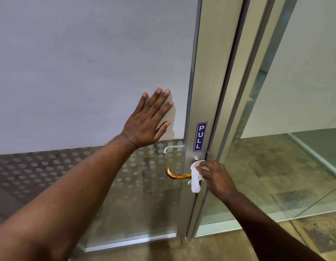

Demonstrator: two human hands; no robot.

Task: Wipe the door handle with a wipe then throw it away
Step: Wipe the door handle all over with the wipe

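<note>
A curved metal door handle (177,175) sticks out to the left from the aluminium door frame (206,102), below a blue PULL sticker (200,136). My right hand (217,178) pinches a crumpled white wipe (195,178) and presses it around the handle's base, next to the frame. The wipe's lower end hangs loose beneath the handle. My left hand (148,121) lies flat with fingers spread on the frosted glass door panel (88,72), up and left of the handle. It holds nothing.
A second handle (172,147) shows through the glass on the door's far side. Clear glass with a dotted pattern fills the lower door. To the right stands a fixed glass partition (295,129), with wood-look floor (238,247) below.
</note>
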